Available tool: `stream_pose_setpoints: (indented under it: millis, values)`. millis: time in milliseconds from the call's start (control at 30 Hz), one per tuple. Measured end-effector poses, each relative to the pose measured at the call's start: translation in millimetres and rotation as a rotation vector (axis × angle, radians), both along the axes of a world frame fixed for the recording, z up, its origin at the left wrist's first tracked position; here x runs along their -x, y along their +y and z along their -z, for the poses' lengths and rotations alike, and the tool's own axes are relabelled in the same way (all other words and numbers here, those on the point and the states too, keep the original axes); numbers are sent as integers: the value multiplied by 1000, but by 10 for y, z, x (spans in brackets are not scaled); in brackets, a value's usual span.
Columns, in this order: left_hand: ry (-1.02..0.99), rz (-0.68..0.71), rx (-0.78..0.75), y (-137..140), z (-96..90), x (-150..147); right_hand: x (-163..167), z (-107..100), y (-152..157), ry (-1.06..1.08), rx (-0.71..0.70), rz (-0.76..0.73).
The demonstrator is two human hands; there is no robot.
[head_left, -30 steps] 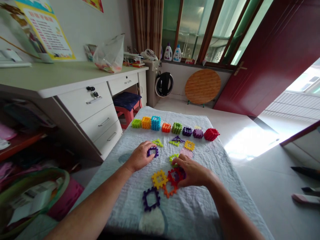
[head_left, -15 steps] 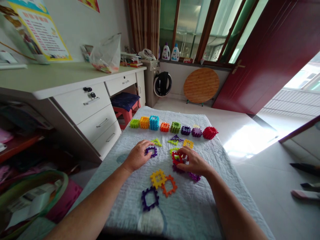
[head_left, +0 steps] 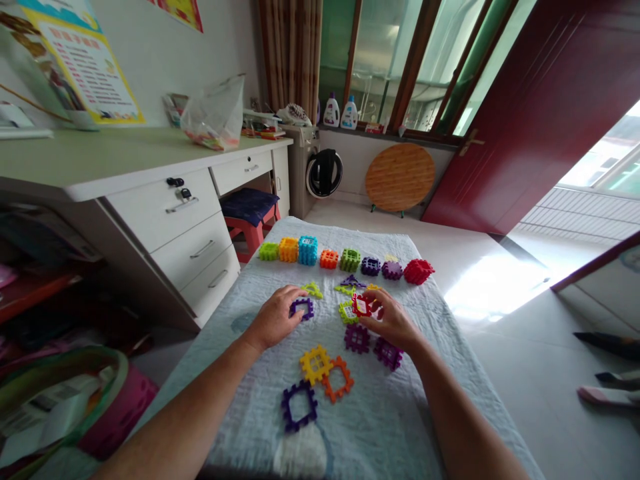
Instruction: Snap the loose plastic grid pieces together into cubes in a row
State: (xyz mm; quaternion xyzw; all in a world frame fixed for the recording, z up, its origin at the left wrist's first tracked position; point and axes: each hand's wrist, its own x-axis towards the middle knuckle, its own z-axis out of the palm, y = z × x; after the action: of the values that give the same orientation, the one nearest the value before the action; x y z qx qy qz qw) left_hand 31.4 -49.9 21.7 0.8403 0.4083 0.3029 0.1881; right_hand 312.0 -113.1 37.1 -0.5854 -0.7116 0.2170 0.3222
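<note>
My left hand curls round the left side of a dark purple square frame piece, thumb and fingers at its edges, low over the cloth. My right hand holds a red square frame piece between thumb and fingers, tilted above a lime square piece. Two purple square pieces lie below that hand. Nearer me are a yellow windowed piece, an orange frame and a dark purple frame. Lime and purple triangular pieces lie beyond my hands, and a yellow piece is partly hidden.
Along the far part of the cloth-covered table runs a row of colour-sorted stacks, including a blue stack and a red stack. A white desk and a stool stand at the left. A basket sits lower left.
My right hand has lifted the red frame piece up and away from the purple piece beneath, which now shows more fully. The left hand stays almost where it was.
</note>
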Motion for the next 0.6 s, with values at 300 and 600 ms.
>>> stream_pose_setpoints:
  millis: [300,600]
  values:
    - [-10,15,-30,-10,-9,-2,-8,89,43,-70,124,157]
    - [2,4,-36,-2,7,13,-123,117,9,-394,-60,242]
